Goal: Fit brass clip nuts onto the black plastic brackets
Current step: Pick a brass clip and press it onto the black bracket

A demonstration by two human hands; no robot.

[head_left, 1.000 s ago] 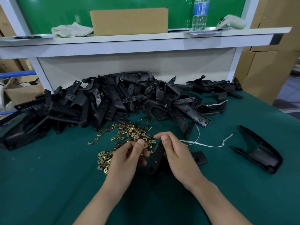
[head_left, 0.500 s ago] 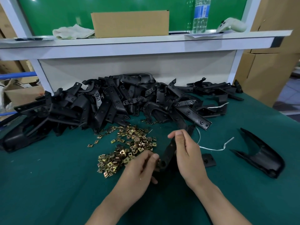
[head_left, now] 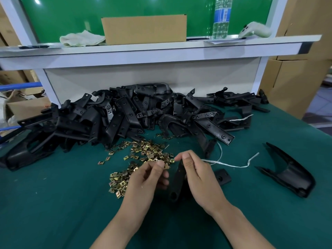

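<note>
Black plastic brackets [head_left: 125,119]: big tangled heap along the table's [head_left: 53,203] far edge, holed flat strips and curved pieces mixed. Brass clip nuts [head_left: 143,155]: small square clips, loose scatter mid-table, just in front of the heap. One bracket [head_left: 177,178], a long strip, stands steeply near the scatter, top end pinched by the right hand [head_left: 201,178]. Left hand [head_left: 145,180] probably pinches a single nut [head_left: 166,166] beside it, too small to confirm. Curved bracket [head_left: 287,175] lies alone near the right edge.

Right hand [head_left: 201,178] gripping black bracket [head_left: 177,182], left hand [head_left: 149,180] at brass clip nuts [head_left: 149,151]
</note>
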